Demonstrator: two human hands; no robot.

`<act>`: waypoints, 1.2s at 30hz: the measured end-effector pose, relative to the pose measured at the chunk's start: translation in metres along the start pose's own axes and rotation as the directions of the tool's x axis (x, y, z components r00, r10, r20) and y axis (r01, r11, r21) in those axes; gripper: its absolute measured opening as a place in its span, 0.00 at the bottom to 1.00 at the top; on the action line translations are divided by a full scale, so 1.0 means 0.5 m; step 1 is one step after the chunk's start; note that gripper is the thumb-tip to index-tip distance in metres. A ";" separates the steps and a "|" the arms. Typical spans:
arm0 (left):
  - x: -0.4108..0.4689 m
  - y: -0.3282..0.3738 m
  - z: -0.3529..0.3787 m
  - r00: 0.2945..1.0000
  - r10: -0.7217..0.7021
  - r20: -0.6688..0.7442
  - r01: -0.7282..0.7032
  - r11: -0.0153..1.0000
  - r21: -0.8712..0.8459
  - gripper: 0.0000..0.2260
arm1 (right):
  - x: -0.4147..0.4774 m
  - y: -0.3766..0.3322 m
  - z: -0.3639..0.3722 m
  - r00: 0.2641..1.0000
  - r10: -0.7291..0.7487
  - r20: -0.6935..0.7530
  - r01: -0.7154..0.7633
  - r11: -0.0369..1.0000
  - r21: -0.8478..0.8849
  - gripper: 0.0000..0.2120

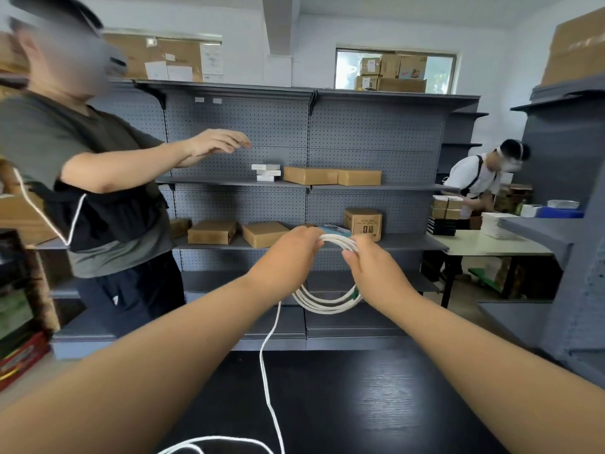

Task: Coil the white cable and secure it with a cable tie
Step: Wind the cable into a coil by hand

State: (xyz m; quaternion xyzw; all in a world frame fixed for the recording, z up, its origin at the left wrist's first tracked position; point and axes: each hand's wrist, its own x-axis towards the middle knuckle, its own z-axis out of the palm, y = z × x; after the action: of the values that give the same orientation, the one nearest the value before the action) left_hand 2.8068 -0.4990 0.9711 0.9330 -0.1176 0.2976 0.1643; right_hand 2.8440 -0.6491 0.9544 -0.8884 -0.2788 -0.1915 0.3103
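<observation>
Raised in front of me is the white cable, wound into several loops. My left hand grips the top of the coil from the left. My right hand pinches the same bundle of strands from the right. The loops hang below both hands, with a small green part showing at their right side. A loose tail of cable drops from the coil to the black table and curls at the bottom edge of the view. No cable tie is visible.
A grey pegboard shelf unit with cardboard boxes stands just behind the table. A person stands at the left with an arm stretched toward the shelves. Another person works at a table at the back right.
</observation>
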 end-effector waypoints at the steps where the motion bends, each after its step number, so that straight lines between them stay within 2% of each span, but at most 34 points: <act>1: 0.002 0.002 -0.001 0.999 0.031 0.036 -0.033 0.998 0.049 0.10 | -0.001 -0.001 0.000 1.000 -0.023 0.017 0.024 1.000 -0.018 0.11; 5: 0.005 0.007 -0.003 0.984 0.106 0.140 -0.127 0.981 0.149 0.11 | -0.005 0.001 -0.002 0.996 -0.073 0.057 0.078 0.994 -0.081 0.11; 8: 0.002 0.008 0.000 0.986 0.116 0.120 -0.132 0.982 0.135 0.11 | -0.006 0.004 -0.005 0.995 -0.085 0.059 0.090 0.992 -0.092 0.11; 13: -0.022 0.019 0.011 0.996 -0.044 0.077 0.056 0.985 -0.165 0.09 | -0.008 0.010 -0.011 0.993 -0.096 0.066 0.103 0.988 -0.118 0.10; 16: -0.035 0.016 0.020 0.990 -0.122 0.075 0.140 0.934 -0.327 0.05 | -0.007 0.019 -0.013 0.998 -0.042 0.050 0.042 0.999 0.001 0.08; 19: -0.042 0.017 0.030 0.982 -0.174 0.070 0.187 0.897 -0.401 0.06 | -0.005 0.024 -0.004 1.000 -0.010 0.013 0.010 0.999 0.053 0.06; 23: -0.048 0.016 0.043 0.977 -0.211 0.031 0.201 0.864 -0.463 0.06 | 0.002 0.022 0.005 0.997 0.068 -0.046 -0.062 0.990 0.125 0.09; 27: -0.048 0.000 0.045 0.975 -0.222 -0.008 0.196 0.877 -0.439 0.03 | 0.011 0.018 0.010 0.983 0.159 -0.088 -0.135 0.963 0.234 0.09; 31: -0.042 -0.011 0.037 0.979 -0.192 -0.070 0.149 0.907 -0.395 0.12 | 0.014 0.006 0.022 0.975 0.205 -0.084 -0.172 0.938 0.301 0.08; 36: -0.026 -0.030 0.014 0.986 -0.153 -0.064 0.130 0.951 -0.280 0.08 | 0.018 -0.010 0.033 0.970 0.239 -0.034 -0.210 0.904 0.373 0.10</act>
State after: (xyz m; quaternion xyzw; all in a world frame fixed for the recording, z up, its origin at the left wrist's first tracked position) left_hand 2.8049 -0.4864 0.9543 0.8936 -0.0835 0.3053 0.3181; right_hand 2.8505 -0.6317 0.9493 -0.8328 -0.1930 -0.1341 0.5012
